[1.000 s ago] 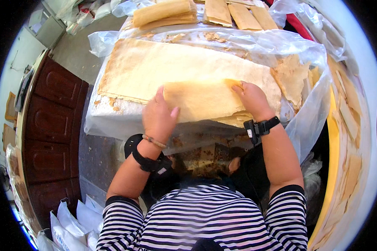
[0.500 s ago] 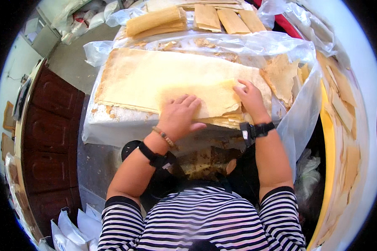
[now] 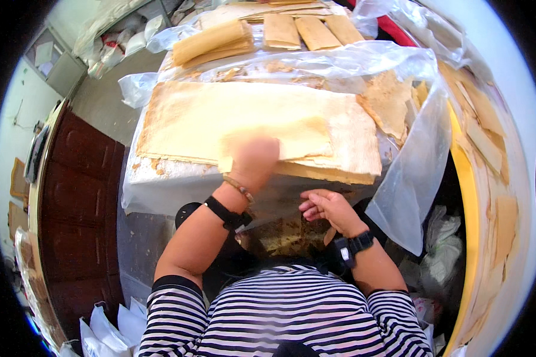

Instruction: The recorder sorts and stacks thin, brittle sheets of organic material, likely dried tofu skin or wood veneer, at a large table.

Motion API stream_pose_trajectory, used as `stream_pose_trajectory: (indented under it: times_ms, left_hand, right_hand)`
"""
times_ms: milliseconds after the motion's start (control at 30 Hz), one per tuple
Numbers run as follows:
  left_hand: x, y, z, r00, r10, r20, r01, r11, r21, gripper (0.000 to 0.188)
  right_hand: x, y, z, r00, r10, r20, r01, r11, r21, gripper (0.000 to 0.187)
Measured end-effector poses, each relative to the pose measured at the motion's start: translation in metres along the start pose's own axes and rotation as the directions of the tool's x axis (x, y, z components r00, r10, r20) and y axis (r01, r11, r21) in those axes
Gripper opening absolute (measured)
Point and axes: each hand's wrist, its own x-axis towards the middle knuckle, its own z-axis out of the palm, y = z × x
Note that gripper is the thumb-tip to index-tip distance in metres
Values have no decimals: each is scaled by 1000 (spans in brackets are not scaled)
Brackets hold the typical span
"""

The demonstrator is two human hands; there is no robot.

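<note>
A wide stack of thin, pale yellow, rough-edged sheets [image 3: 190,113] lies on the plastic-covered table in front of me. On top of it is a smaller, deeper yellow sheet [image 3: 307,137]. My left hand [image 3: 257,157] is over the near edge of the stack, at the smaller sheet's left end; motion smears its fingers, so its grip is unclear. My right hand [image 3: 329,209] hovers off the table's near edge, below the stack. Its fingers are loosely bent and apart, with nothing visible between them.
A rolled bundle of sheets [image 3: 211,44] and several folded pieces [image 3: 317,32] lie at the back. A torn sheet [image 3: 387,104] rests at the right. Clear plastic film [image 3: 408,199] hangs over the right edge. A dark wooden cabinet [image 3: 80,208] stands left, with white bags [image 3: 110,327] nearby.
My right hand has left the stack's right end and come down toward me. My left hand has shifted slightly and its fingers have blurred. The smaller sheet's right end now lies further left.
</note>
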Motion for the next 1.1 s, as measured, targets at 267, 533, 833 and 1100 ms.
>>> stream_pose_trajectory:
  times_ms: [267,533,833,1100]
  left_hand:
    - [24,-44,-49,985,-78,-151,42,973,-226,18]
    - [0,-23,-24,989,64,130,-45,988,-148,26]
    - [7,-42,-30,968,143,206,-61,931,-359,37]
    - [3,-26,-39,950,99,297,-30,973,-228,31]
  right_hand:
    - [5,12,-11,999,-32,14,32,999,-15,42]
    - [5,10,-6,975,-222,-32,223,942,252,52]
    - [12,0,-10,864,-486,-132,498,788,362,53]
    - [31,5,1,833,-360,-419,514,783,350,36]
